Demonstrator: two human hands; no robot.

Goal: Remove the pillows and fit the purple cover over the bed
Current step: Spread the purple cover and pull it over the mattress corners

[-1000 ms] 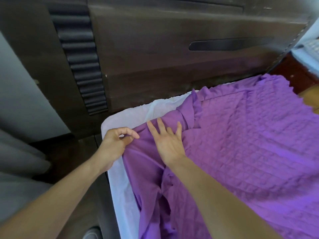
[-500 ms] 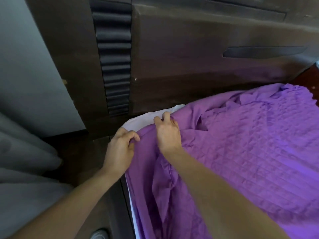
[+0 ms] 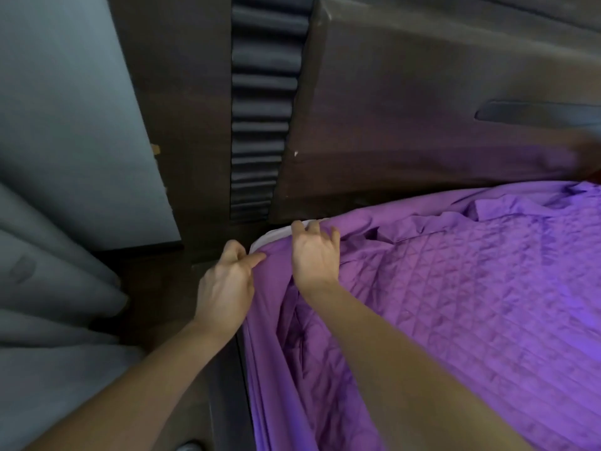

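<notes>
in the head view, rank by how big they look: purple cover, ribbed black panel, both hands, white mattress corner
1. purple cover
2. ribbed black panel
3. left hand and right hand, too alike to rank
4. white mattress corner, only a sliver showing

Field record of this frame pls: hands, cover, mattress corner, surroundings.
left hand: pinches edge of purple quilted fabric cover at bed corner
right hand: fingers curled over cover edge, same corner
white mattress corner: small strip exposed
dark wooden headboard: behind corner
grey pleated curtain: left of bed
</notes>
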